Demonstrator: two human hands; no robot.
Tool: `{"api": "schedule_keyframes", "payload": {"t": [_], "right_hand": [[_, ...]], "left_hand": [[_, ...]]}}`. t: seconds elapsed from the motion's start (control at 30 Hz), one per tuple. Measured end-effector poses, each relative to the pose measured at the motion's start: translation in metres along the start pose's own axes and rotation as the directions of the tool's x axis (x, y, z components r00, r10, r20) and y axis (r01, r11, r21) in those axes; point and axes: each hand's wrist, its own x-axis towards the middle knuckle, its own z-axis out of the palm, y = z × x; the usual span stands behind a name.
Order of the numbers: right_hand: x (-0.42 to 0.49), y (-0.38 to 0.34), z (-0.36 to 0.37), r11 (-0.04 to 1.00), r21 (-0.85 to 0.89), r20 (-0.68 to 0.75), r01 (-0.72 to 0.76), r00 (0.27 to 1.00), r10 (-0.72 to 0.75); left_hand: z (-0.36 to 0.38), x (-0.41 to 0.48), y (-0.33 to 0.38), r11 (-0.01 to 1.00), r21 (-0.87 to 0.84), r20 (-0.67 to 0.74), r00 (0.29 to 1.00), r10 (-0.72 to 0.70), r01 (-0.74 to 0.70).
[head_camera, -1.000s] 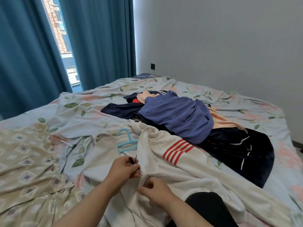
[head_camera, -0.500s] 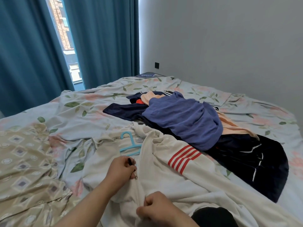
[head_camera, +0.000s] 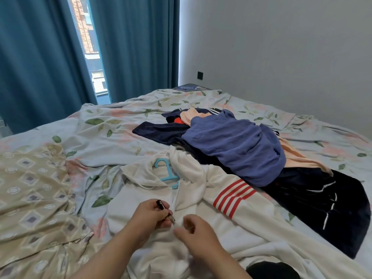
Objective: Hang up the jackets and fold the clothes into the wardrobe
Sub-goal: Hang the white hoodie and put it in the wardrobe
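Bed point(head_camera: 120, 125) with white jacket point(head_camera: 141, 198) at 6 o'clock over blue hanger point(head_camera: 167, 174); left hand point(head_camera: 150, 216) pinching zipper pull point(head_camera: 171, 219), right hand point(head_camera: 196, 234) pinching its front.

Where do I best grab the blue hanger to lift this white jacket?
Probably the hook of the hanger, from above: it lies clear in the open collar of the white jacket, while its arms run under the fabric.
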Motion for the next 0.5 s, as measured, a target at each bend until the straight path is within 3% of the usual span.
{"api": "schedule_keyframes", "payload": {"t": [0.07, 0.2, 0.37, 0.5], "right_hand": [[0.002, -0.002, 0.018, 0.998, 0.067, 0.1, 0.003, 0.995, -0.01], [0.005, 0.004, 0.021, 0.982, 0.183, 0.119, -0.05, 0.993, 0.029], [-0.002, 0.011, 0.004, 0.999, -0.037, 0.362, -0.02, 0.932, 0.032], [0.01, 0.026, -0.003, 0.995, -0.083, 0.596, -0.056, 0.797, 0.094]], "left_hand": [[-0.001, -0.002, -0.001, 0.999, -0.043, 0.037, 0.999, -0.02, 0.022], [-0.002, -0.001, 0.0, 1.0, 0.023, 0.037, 0.999, 0.011, -0.012], [0.005, 0.024, 0.008, 0.971, 0.201, -0.093, 0.985, 0.148, -0.127], [0.003, 0.06, 0.013, 0.932, 0.312, -0.251, 0.929, 0.271, -0.187]]}}
